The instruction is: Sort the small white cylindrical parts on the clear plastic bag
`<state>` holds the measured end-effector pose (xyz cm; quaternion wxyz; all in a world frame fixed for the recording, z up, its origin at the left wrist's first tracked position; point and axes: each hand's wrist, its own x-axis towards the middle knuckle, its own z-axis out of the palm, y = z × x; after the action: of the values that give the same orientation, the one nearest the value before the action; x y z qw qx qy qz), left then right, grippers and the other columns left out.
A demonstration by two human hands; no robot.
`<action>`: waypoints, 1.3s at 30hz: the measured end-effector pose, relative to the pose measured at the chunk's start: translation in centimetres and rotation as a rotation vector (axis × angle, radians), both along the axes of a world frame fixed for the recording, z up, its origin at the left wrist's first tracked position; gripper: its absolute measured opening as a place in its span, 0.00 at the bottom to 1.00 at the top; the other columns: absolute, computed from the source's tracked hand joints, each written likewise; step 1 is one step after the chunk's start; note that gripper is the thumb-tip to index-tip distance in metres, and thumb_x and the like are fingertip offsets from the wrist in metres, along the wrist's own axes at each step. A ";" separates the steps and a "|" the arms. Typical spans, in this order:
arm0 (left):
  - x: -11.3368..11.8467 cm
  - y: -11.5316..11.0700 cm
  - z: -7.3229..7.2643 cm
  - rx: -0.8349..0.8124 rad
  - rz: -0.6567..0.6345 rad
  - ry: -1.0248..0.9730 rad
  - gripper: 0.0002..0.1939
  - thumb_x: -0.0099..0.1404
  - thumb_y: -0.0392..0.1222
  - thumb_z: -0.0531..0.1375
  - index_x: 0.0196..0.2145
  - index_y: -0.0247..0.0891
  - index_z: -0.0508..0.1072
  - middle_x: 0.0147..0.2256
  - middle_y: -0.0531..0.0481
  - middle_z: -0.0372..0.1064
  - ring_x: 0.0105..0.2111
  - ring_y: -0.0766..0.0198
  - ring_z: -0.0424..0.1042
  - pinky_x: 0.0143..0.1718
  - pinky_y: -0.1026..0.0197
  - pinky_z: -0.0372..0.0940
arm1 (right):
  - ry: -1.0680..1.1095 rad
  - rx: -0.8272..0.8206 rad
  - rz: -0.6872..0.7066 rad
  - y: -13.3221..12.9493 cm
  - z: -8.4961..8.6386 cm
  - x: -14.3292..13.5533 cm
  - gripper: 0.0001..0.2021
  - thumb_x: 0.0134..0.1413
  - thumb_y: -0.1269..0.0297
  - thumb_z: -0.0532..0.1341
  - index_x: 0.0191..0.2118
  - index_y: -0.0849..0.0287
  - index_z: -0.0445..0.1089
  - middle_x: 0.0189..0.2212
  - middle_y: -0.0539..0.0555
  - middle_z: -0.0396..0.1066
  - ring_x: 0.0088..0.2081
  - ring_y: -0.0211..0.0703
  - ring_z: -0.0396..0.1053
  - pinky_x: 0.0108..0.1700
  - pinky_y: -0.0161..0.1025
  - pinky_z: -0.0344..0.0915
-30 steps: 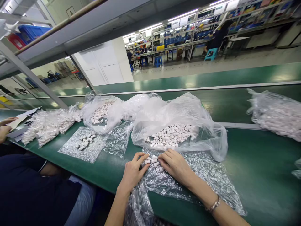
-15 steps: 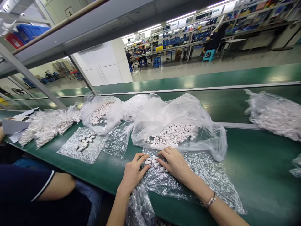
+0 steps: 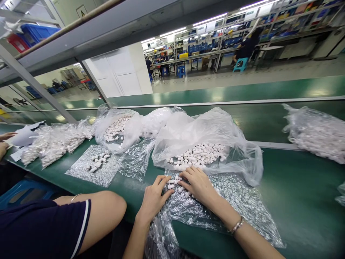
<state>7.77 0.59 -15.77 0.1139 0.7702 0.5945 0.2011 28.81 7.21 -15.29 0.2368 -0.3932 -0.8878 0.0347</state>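
Note:
A small group of white plastic pipe fittings (image 3: pixel 174 182) lies on a clear plastic bag (image 3: pixel 239 201) between my two hands. My left hand (image 3: pixel 154 196) rests at their left side, thumb and forefinger apart and touching or nearly touching the end pieces. From the right, my right hand (image 3: pixel 201 187) curves over the group, its thumb apart from the fingers; some fittings under it are hidden. Just behind, a large translucent bag (image 3: pixel 196 126) lies with its mouth towards me, and many loose white fittings (image 3: pixel 201 154) show inside.
At left, a co-worker's arm (image 3: pixel 105 212) reaches near the bench edge. Another bag (image 3: pixel 93 176) has several fittings on it. Filled bags lie at far left (image 3: pixel 56 144) and right (image 3: pixel 318 133) on the green bench (image 3: pixel 296 190). A metal shelf beam (image 3: pixel 81 43) crosses overhead.
My hands have barely moved around the fittings. The co-worker's arm at left has come further right, and hands show among papers at the far left.

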 end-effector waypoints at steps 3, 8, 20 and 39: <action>0.0 0.0 0.0 0.004 0.000 -0.016 0.20 0.72 0.49 0.55 0.60 0.51 0.61 0.53 0.49 0.66 0.29 0.66 0.72 0.30 0.63 0.65 | 0.028 0.007 -0.010 0.1 0.1 0.1 0.03 0.62 0.64 0.63 0.38 0.56 0.69 0.34 0.52 0.70 0.38 0.47 0.67 0.40 0.43 0.63; -0.1 -0.1 0.1 -0.011 0.003 -0.042 0.20 0.72 0.50 0.54 0.60 0.52 0.61 0.54 0.49 0.66 0.27 0.67 0.71 0.29 0.63 0.65 | 0.083 -0.031 -0.012 -0.2 0.8 1.7 0.01 0.64 0.66 0.61 0.39 0.56 0.69 0.35 0.53 0.70 0.38 0.47 0.66 0.39 0.42 0.62; 0.1 0.0 -0.2 -0.001 0.011 -0.031 0.17 0.71 0.47 0.55 0.57 0.50 0.65 0.51 0.51 0.68 0.37 0.61 0.74 0.33 0.63 0.65 | 0.079 -0.038 -0.066 -0.5 1.1 1.9 0.02 0.63 0.66 0.62 0.39 0.58 0.70 0.36 0.54 0.69 0.39 0.48 0.66 0.40 0.44 0.63; -0.1 0.0 -0.2 0.010 0.025 -0.068 0.20 0.71 0.50 0.56 0.59 0.50 0.63 0.52 0.50 0.67 0.35 0.62 0.74 0.30 0.64 0.64 | 0.143 -0.129 -0.067 -0.9 1.6 4.8 0.02 0.64 0.67 0.60 0.40 0.57 0.70 0.35 0.53 0.68 0.39 0.46 0.65 0.40 0.43 0.62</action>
<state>7.68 0.60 -15.93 0.1276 0.7558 0.5990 0.2316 33.59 6.35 -13.69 0.2747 -0.4337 -0.8509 0.1119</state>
